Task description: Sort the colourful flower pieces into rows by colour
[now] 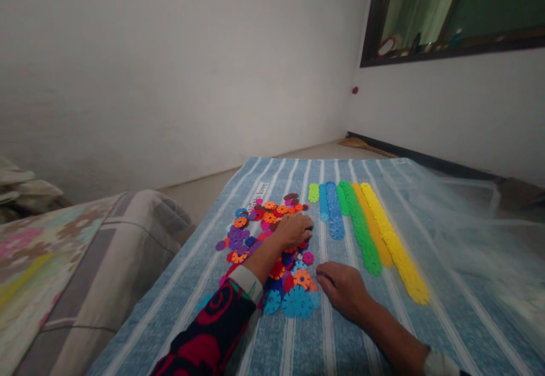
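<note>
My left hand [293, 229] reaches over a mixed pile of plastic snowflake discs [239, 238], its fingers bent down at the pile's right side. A dark spot shows by the fingertips; what they hold is hidden. Orange, purple, red, brown and blue discs lie around it, with large light-blue discs [298, 301] at the near end. My right hand [343, 288] lies on the cloth just right of the pile, fingers curled closed, and nothing shows in it. Beyond it lie rows of overlapping discs by colour: a yellow row [395, 245], a green row [361, 231] and a blue row [334, 211].
A blue-and-white striped cloth [170, 308] covers the table. Clear plastic [472, 217], like a bag or box, stands on the right. A short lime row [314, 193] lies at the far end. Left of the table is a cloth-covered surface [140, 239]; walls rise behind.
</note>
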The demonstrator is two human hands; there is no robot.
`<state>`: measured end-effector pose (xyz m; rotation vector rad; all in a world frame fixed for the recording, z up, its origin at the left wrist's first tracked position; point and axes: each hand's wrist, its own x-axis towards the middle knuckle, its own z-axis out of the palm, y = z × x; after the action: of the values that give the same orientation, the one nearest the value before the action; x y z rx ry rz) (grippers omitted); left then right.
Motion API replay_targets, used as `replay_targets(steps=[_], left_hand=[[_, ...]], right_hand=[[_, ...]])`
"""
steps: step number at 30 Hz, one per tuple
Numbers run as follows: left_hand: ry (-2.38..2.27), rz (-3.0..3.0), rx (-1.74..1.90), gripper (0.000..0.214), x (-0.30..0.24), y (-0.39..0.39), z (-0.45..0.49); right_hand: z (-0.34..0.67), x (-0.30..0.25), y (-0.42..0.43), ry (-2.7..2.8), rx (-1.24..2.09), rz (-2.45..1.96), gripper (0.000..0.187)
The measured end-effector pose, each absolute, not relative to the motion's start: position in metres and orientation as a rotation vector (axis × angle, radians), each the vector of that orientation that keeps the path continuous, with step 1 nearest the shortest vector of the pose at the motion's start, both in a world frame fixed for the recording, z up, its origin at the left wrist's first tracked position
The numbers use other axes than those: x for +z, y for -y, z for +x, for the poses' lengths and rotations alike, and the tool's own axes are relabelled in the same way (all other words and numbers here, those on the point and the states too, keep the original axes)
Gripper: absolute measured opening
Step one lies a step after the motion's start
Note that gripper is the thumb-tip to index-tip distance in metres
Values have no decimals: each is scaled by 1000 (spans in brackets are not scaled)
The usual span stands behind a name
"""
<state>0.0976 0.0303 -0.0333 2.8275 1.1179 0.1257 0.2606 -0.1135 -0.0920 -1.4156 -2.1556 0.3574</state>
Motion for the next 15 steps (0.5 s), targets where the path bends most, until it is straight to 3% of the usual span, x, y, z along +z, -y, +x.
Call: replay_targets(steps=[8,15], left_hand=[[-1342,2707,144,29,-37,-45,34],[-1695,2537,178,20,-25,-38,11]], right_hand=[[261,-95,112,2160,337,-1421,21],[261,-96,111,2156,338,-1422,22]])
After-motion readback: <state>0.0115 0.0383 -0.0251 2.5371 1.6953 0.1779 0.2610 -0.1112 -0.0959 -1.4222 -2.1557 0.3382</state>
